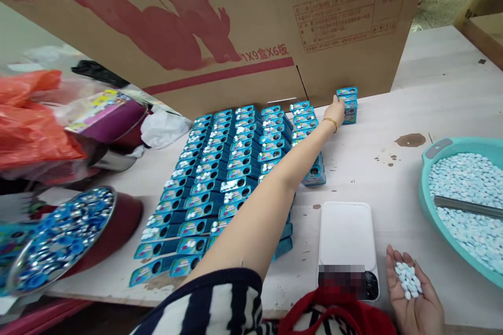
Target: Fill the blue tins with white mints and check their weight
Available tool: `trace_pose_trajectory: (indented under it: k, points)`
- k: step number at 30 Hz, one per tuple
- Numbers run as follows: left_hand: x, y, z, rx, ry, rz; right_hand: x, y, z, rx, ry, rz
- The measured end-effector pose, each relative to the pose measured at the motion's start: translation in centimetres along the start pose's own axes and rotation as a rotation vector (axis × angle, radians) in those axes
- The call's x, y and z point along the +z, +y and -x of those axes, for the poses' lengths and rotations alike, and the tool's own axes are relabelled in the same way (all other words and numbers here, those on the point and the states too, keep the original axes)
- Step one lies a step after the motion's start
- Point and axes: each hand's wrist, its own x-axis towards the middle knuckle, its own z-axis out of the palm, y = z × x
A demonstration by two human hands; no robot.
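My left hand (pixel 335 110) is stretched forward, its fingers closed at the side of a short row of small blue candy boxes (pixel 349 111) by the cardboard. My right hand (pixel 416 293) lies palm up at the front edge, cupping a small heap of white candy tablets (pixel 408 280). Left of my reaching arm stand several long rows of the same blue boxes (pixel 202 199), with round holes in their tops and loose tablets lying on many. My forearm hides part of these rows. Between the rows and my right hand sits a white kitchen scale (pixel 346 235).
A turquoise basin (pixel 425 183) full of tablets, with a metal scoop (pixel 467 207) in it, stands at the right. On the left is a dark red pot (pixel 128 214) of blue and silver caps. A large cardboard box (pixel 251 21) walls off the back.
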Motion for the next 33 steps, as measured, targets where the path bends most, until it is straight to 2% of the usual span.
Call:
trace_pose_trajectory:
  k: [4, 7, 10, 13, 16, 18, 20, 22, 24, 28, 30, 33]
  points:
    - [0.0, 0.9, -0.3, -0.027, 0.014, -0.026, 0.6, -0.1, 0.5, 0.011, 0.049, -0.026]
    - [-2.2, 0.5, 2.1, 0.052, 0.028, -0.026, 0.5, -0.5, 0.9, -0.01, 0.034, 0.015]
    - [-5.9, -0.9, 8.1, 0.32, 0.061, -0.018, 0.4, -0.7, 1.1, -0.012, 0.011, 0.056]
    - [-8.0, -2.5, 16.0, 0.476, -0.018, -0.117, 0.6, -0.3, 1.5, 0.008, -0.027, 0.07]
    - [-7.0, -3.9, 22.4, 0.456, -0.078, -0.312, 1.2, 0.5, 2.4, 0.034, -0.087, 0.076]
    - [-5.4, -4.5, 24.6, 0.397, -0.066, -0.384, 1.3, 1.0, 3.2, 0.036, -0.15, 0.095]
    - [-4.4, -4.4, 25.6, 0.365, -0.036, -0.395, 1.1, 1.3, 4.0, 0.021, -0.218, 0.124]
    - [-4.6, -3.5, 26.3, 0.367, 0.005, -0.387, 0.4, 1.4, 4.6, 0.003, -0.261, 0.142]
    - [-5.9, -1.8, 27.2, 0.391, -0.002, -0.382, -0.4, 1.3, 5.1, -0.017, -0.278, 0.139]
    - [-8.4, 3.0, 30.4, 0.488, -0.178, -0.366, -1.8, 1.2, 5.7, -0.039, -0.265, 0.111]
    - [-8.5, 5.2, 31.9, 0.563, -0.257, -0.358, -2.2, 1.3, 6.0, -0.041, -0.256, 0.098]
    - [-7.1, 7.6, 33.2, 0.645, -0.327, -0.366, -2.6, 1.3, 6.6, -0.038, -0.256, 0.079]
